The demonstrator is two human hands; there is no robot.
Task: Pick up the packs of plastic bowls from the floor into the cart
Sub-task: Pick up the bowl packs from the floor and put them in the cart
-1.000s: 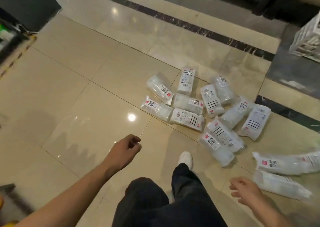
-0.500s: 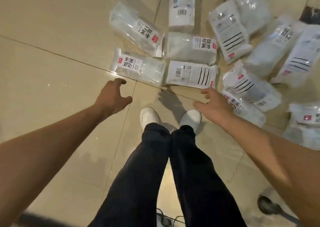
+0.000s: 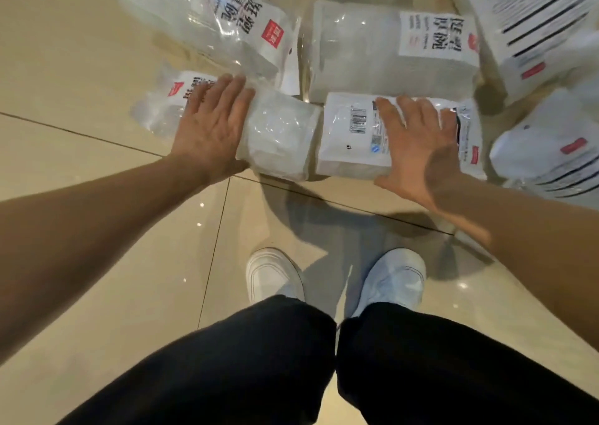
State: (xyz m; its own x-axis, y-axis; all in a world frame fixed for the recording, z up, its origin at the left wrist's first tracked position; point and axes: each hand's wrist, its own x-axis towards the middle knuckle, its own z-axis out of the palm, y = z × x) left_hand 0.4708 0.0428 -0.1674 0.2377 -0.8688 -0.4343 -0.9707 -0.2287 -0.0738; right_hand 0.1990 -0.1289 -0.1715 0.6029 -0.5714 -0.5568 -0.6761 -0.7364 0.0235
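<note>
Nearest us at six o'clock are our white shoes [image 3: 275, 274] on the tile floor [image 3: 81, 84], then our left hand [image 3: 212, 126] and right hand [image 3: 418, 146] each lie flat, fingers spread, on a pack, neither gripped yet, with every other pack [image 3: 392, 48] toward twelve o'clock still down and no cart visible.

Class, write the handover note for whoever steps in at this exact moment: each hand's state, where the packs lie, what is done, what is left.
Left hand: open, palm flat on the near-left pack.
Right hand: open, flat on the barcode pack beside it.
Both packs lie end to end on the floor; more packs lie behind and to the right.
Done: no pack lifted. The cart is out of view.
Left: grip, lift and load every pack.
</note>
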